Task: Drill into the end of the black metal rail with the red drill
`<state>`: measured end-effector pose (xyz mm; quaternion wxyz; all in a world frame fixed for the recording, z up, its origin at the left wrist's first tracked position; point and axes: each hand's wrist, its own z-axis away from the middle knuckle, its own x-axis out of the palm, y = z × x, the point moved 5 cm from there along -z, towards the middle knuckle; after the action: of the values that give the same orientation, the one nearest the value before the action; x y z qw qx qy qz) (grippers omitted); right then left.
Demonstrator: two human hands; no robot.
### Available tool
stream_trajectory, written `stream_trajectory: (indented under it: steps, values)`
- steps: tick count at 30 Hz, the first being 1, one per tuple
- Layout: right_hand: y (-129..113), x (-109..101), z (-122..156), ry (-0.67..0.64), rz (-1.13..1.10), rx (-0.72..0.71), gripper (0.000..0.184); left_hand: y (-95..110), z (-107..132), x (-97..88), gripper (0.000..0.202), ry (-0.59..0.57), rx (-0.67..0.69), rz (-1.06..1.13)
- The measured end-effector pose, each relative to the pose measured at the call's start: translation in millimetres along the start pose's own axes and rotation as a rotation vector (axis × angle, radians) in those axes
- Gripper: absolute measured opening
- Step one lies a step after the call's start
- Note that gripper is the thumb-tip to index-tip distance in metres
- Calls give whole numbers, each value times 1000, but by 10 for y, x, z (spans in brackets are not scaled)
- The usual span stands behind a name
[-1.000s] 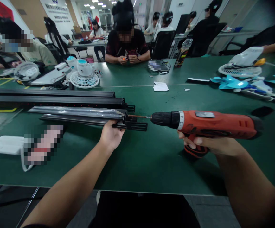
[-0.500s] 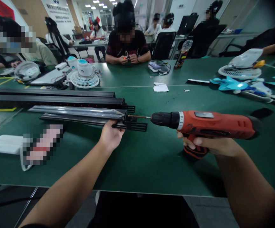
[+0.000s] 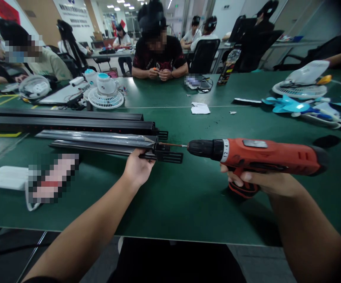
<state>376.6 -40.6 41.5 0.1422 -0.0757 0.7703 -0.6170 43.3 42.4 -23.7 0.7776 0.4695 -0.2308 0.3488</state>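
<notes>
With my right hand (image 3: 261, 181) I grip an orange and black cordless drill (image 3: 273, 154) by its handle, a finger at the trigger. Its long thin bit (image 3: 173, 145) points left and meets the end of a black metal bar (image 3: 99, 137) partly covered in clear film. My left hand (image 3: 138, 167) is wrapped round that bar near its end, the fingers partly hidden underneath. A slotted black bracket (image 3: 172, 157) sticks out of the end. Whether the tip sits in a screw is too small to tell.
Behind the held bar lie more long black bars (image 3: 85, 125). White fan parts (image 3: 105, 94) and blue fan blades (image 3: 288, 105) stand farther back on the green table (image 3: 188, 204). A bottle (image 3: 229, 67), paper scraps (image 3: 200, 108) and a white box (image 3: 7, 177) are around. A person (image 3: 160, 51) sits opposite.
Almost nothing differs. The view has shifted slightly, and both hands keep their hold on the drill and the bar. The drill's bit stays at the bar's end.
</notes>
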Motion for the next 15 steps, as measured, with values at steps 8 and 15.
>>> stream_trajectory:
  steps: [8,15]
  values:
    - [30,-9,-3,-41,-8,17,34,-1,20,17,17,49,-1,17]
    - [56,-30,13,-10,-19,15,33,-7,-42,-37,20,18,6,-1]
